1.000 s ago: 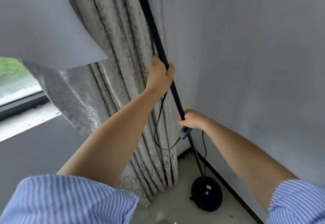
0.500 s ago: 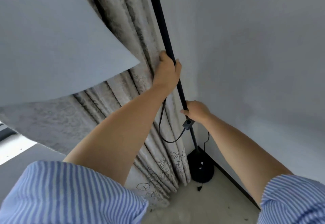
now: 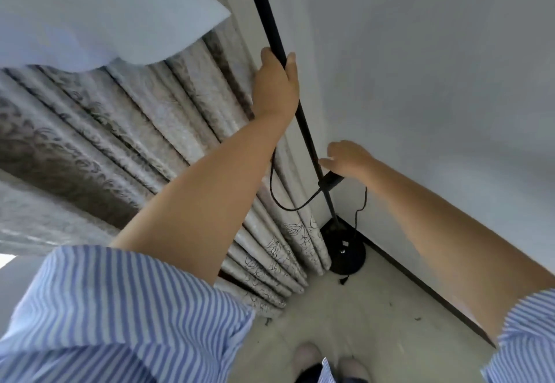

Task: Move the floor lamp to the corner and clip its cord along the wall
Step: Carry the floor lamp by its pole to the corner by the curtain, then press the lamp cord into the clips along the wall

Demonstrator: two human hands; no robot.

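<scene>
The floor lamp's thin black pole (image 3: 303, 118) rises from a round black base (image 3: 348, 255) set on the floor in the room's corner. My left hand (image 3: 277, 85) is wrapped around the pole high up. My right hand (image 3: 345, 159) hovers lower, fingers spread, just beside the pole and above the inline switch (image 3: 330, 180). The black cord (image 3: 277, 199) loops down from the switch on the left, and another length hangs along the wall toward the base. Its loose end (image 3: 344, 280) lies on the floor.
A patterned grey curtain (image 3: 168, 142) hangs left of the lamp, its folds touching the base. The white wall (image 3: 435, 82) with a dark baseboard (image 3: 420, 283) runs along the right. My feet (image 3: 327, 361) stand on the pale floor below.
The lamp base has shifted back into the corner. My right hand has let go of the pole and opened. My left hand keeps its grip, and the view has tilted down.
</scene>
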